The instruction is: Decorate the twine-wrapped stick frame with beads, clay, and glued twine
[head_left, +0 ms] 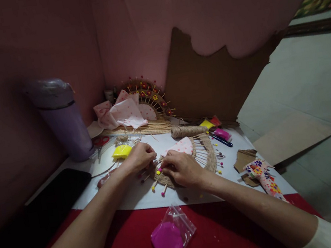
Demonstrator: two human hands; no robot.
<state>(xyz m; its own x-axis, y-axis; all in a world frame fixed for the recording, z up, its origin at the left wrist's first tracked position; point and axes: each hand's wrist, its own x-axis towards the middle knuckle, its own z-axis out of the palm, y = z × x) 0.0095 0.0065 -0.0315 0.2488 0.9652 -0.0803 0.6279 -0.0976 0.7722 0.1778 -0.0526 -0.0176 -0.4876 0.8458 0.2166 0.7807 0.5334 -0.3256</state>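
Note:
A half-round twine-woven fan lies on the white sheet, its thin sticks tipped with small pink and yellow balls. Dotted pale pink fabric covers its middle. My left hand is at the fan's left end, fingers curled and pressed together; whatever they pinch is too small to make out. Over the fan's near left part, my right hand has its thumb and fingers closed close to a small yellow piece and a pink bit on the twine band. The right hand hides part of the fan, and what it grips is unclear.
A purple tumbler, red-handled scissors and a black flat object are at left. Behind stand a finished-looking decorated fan and cardboard. A twine roll, yellow clay pack and magenta clay bag lie around.

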